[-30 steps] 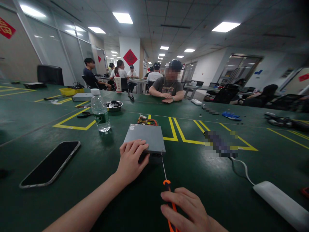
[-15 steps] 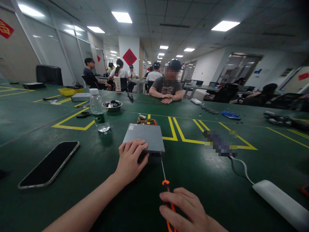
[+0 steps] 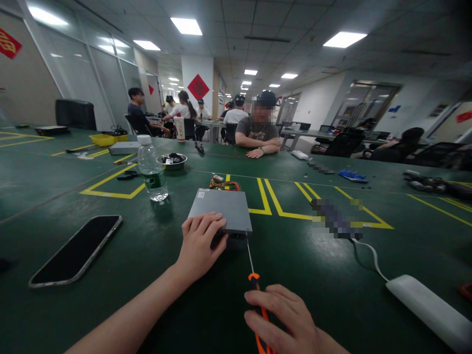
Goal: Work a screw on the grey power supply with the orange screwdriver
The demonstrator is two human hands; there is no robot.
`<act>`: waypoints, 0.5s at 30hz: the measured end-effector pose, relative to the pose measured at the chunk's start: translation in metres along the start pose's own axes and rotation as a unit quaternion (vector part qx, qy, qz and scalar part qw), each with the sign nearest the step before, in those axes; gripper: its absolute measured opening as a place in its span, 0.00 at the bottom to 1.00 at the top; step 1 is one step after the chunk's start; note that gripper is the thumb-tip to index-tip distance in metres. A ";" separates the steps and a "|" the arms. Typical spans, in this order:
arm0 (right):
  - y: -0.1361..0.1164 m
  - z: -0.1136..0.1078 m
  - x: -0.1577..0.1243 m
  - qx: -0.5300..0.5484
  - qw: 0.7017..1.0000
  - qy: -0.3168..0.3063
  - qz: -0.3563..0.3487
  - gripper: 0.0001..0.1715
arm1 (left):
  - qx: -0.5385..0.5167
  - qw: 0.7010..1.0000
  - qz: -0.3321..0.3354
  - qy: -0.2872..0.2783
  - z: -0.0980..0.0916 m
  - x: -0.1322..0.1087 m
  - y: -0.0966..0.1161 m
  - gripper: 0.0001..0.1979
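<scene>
A flat grey metal box (image 3: 224, 209) lies on the green table (image 3: 295, 265), with coloured wires (image 3: 225, 185) bunched at its far end. My left hand (image 3: 201, 246) rests on the box's near left corner, fingers curled over the edge and pressing it down. My right hand (image 3: 287, 319) is closed round the orange and black handle of a screwdriver (image 3: 255, 280). The screwdriver's thin shaft runs forward, and its tip meets the box's near right edge.
A black phone (image 3: 75, 250) lies at the left and a water bottle (image 3: 151, 169) stands behind it. A white adapter (image 3: 429, 309) with its cable lies at the right. A metal bowl (image 3: 173, 160) sits further back. A person (image 3: 260, 132) sits across the table; others sit beyond.
My hands, the screwdriver and the box stay almost where they were. The person across the table has shifted the arms a little.
</scene>
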State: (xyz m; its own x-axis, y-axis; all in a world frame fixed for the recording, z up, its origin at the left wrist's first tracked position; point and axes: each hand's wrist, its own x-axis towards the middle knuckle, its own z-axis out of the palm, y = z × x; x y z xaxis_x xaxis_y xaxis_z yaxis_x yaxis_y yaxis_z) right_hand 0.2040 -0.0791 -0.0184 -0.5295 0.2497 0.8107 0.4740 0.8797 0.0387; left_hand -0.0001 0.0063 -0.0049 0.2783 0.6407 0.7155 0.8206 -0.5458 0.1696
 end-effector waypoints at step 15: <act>-0.037 -0.019 0.007 -0.179 0.979 -0.056 0.084 0.11 | -0.025 0.999 -0.020 -0.016 -0.003 -0.001 0.000 0.11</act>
State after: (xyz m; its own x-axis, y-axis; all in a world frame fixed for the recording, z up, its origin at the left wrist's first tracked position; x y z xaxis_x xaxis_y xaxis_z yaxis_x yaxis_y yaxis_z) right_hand 0.1964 -0.1180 -0.0031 -0.4870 0.4397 0.7546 0.7669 0.6288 0.1285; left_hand -0.0012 0.0043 -0.0035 0.2624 0.6783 0.6863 0.8051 -0.5459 0.2318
